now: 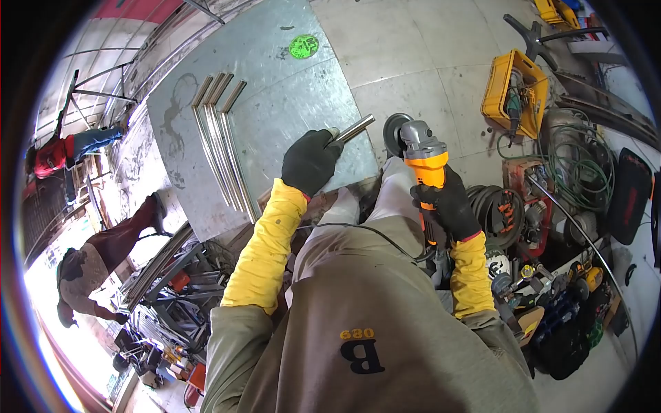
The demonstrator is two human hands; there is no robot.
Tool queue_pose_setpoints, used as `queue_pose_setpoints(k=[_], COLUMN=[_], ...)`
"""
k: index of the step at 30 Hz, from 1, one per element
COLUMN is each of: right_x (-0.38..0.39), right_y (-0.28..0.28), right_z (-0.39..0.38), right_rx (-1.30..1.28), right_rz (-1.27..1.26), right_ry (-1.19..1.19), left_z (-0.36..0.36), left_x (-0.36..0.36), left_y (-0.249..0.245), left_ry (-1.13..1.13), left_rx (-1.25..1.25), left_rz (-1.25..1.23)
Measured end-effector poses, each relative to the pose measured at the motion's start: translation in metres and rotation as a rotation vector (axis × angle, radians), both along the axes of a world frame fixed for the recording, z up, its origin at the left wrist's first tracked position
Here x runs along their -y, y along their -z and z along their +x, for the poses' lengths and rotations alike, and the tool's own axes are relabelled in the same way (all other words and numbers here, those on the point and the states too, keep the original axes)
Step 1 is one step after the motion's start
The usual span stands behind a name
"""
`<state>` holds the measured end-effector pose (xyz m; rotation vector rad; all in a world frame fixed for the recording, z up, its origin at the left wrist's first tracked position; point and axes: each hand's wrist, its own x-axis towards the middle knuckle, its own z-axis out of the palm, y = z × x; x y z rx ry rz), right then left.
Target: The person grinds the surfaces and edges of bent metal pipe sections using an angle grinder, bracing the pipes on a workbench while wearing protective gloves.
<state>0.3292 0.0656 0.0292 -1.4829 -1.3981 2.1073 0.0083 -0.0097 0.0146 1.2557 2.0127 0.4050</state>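
Note:
My left hand, in a black glove, is closed around a short shiny metal tube, whose end points to the upper right. In my right hand, also gloved in black, is a yellow and grey angle grinder, gripped by its body. The grinder's disc faces the tube end, with a small gap between them in this view. A black cord runs from the grinder's tail across my lap. Several bent metal tubes lie side by side on the metal sheet, left of my left hand.
A yellow crate with a power tool stands at the upper right, beside a coiled green hose. Tools and cables crowd the right side. Metal stock is piled at lower left, near a bending person. Another person is farther back.

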Motion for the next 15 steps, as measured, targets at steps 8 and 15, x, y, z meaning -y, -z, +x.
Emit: queue_pose_setpoints(k=[8, 15], right_x=[0.003, 0.001], right_y=[-0.003, 0.002], right_z=[0.002, 0.001], right_rx=[-0.005, 0.011], right_rz=[-0.054, -0.053], right_ry=[0.049, 0.012], left_z=[0.003, 0.017], left_x=[0.010, 0.022], left_y=[0.003, 0.015], left_ry=[-0.095, -0.061], left_rx=[0.099, -0.078], left_rz=[0.033, 0.215])
